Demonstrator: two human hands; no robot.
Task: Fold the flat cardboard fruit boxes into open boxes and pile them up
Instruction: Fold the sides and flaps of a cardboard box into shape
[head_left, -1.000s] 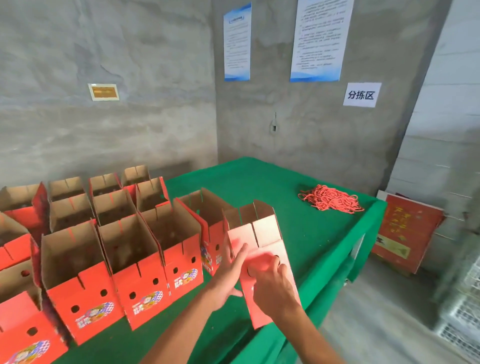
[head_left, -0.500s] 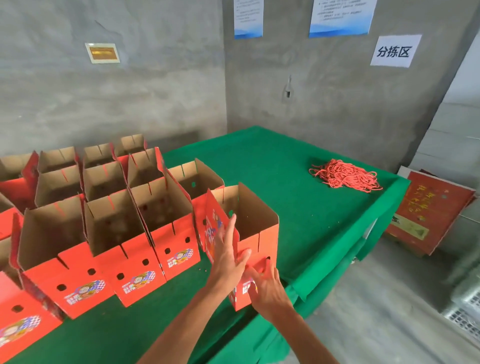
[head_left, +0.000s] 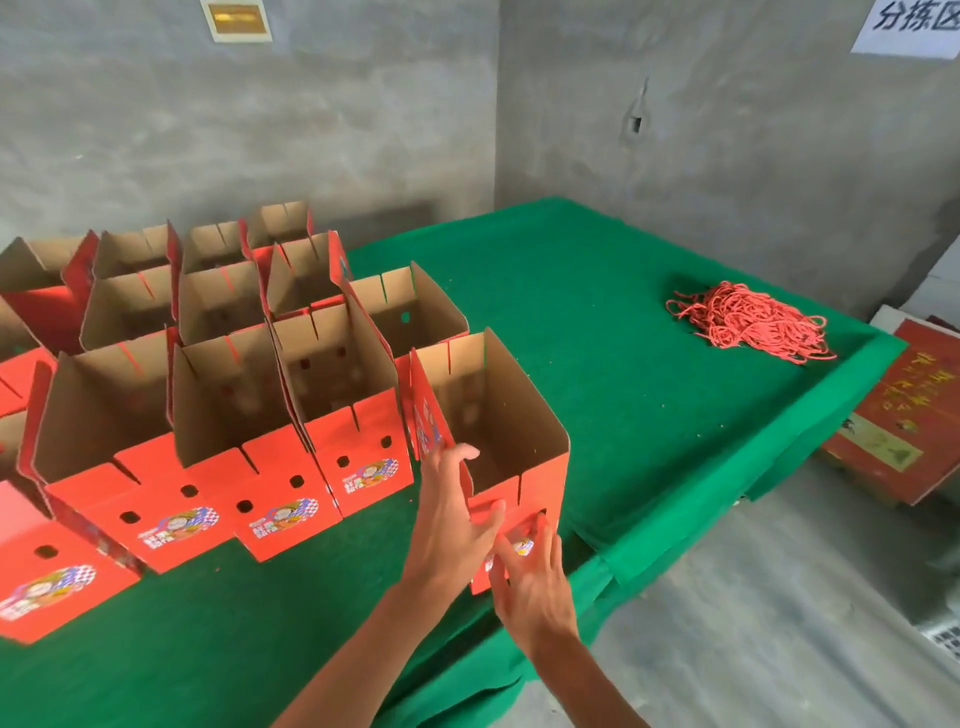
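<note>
- The right hand (head_left: 530, 582) is nearest, over the table's near right edge, fingers spread and nearly straight, fingertips touching the red front face of the newest open box (head_left: 511, 452); it grasps nothing.
- The left hand (head_left: 452, 514) lies just left of it, fingers loosely extended against that box's near left corner, thumb near the rim; the hand is released rather than clenched, though whether a fingertip hooks the wall cannot be told.
- This box stands upright on the green table (head_left: 597, 338) close to the near right edge, top open, brown inside, red outside with one round hole visible by the right hand.
- Just left of it runs the front row of open boxes (head_left: 218, 457): three whole ones side by side with printed labels and paired holes, and a fourth cut off at the left edge.
- Behind the row stand more open boxes (head_left: 218, 296), touching one another toward the far left corner; about eight can be made out, some hidden by those in front, so the count is uncertain.
- One heap of red cords (head_left: 748, 322) lies well apart near the far right edge.
- A flat red carton (head_left: 904, 415) leans beside the table's right end.
- Two signs, a gold plaque (head_left: 236, 21) and a white paper sign (head_left: 914, 26), hang on the grey wall.
</note>
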